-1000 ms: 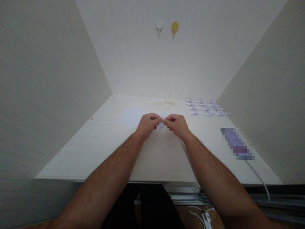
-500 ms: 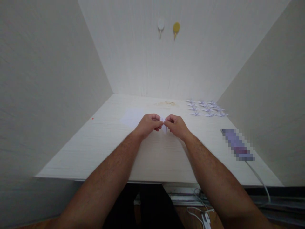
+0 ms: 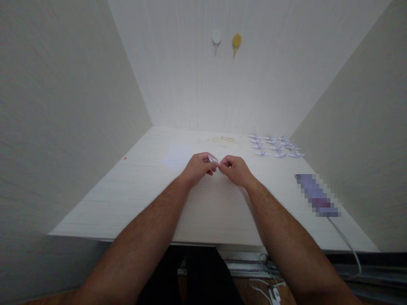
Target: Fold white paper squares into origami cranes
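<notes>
A small piece of folded white paper (image 3: 213, 159) is held just above the middle of the table. My left hand (image 3: 201, 166) is closed on it, thumb and fingers pinching its left part. My right hand (image 3: 233, 167) pinches the paper's right end between thumb and forefinger. The fingers cover much of the paper, so its full shape is hidden. Left of my left hand, pale white sheets of paper (image 3: 177, 156) lie flat on the table.
Several folded paper cranes (image 3: 276, 146) stand in rows at the back right of the white table (image 3: 136, 203). A blurred-out phone-like device (image 3: 316, 195) with a cable (image 3: 345, 239) lies at the right. Two hooks, one white (image 3: 216, 37) and one yellow (image 3: 237, 41), are on the back wall.
The folded paper has turned: it pointed down between the hands and now slants up to the left across the left fingers. Both hands stay close together in nearly the same place.
</notes>
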A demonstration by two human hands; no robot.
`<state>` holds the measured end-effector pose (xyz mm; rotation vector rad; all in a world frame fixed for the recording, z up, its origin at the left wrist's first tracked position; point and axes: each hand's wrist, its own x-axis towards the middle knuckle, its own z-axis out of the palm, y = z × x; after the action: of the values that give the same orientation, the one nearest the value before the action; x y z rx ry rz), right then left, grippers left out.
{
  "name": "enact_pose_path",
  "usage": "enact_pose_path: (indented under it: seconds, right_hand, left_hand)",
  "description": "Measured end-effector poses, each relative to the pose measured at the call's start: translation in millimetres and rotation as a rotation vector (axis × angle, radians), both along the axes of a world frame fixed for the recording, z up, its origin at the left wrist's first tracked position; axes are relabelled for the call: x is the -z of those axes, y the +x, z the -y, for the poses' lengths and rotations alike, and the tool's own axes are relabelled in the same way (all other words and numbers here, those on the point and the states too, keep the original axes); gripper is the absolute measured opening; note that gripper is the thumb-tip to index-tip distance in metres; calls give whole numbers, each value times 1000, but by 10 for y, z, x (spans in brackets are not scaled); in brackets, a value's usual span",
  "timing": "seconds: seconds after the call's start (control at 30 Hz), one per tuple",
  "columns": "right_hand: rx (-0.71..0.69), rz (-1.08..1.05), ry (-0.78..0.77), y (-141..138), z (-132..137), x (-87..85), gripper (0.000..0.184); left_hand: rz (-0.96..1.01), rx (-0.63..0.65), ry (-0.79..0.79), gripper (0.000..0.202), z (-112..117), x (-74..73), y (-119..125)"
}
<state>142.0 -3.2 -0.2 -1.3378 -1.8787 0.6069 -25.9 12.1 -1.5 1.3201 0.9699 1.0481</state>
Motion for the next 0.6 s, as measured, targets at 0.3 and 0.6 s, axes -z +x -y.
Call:
enact_pose_path:
  seconds: [0.3, 0.6]
  right_hand:
    - [111, -472, -6, -46, -28, -13, 20]
    - [149, -517, 49, -88, -45, 26, 22]
  left_hand:
    - [10, -45, 56, 19, -2, 34, 28]
    - [-68, -153, 280, 22, -4, 43, 58]
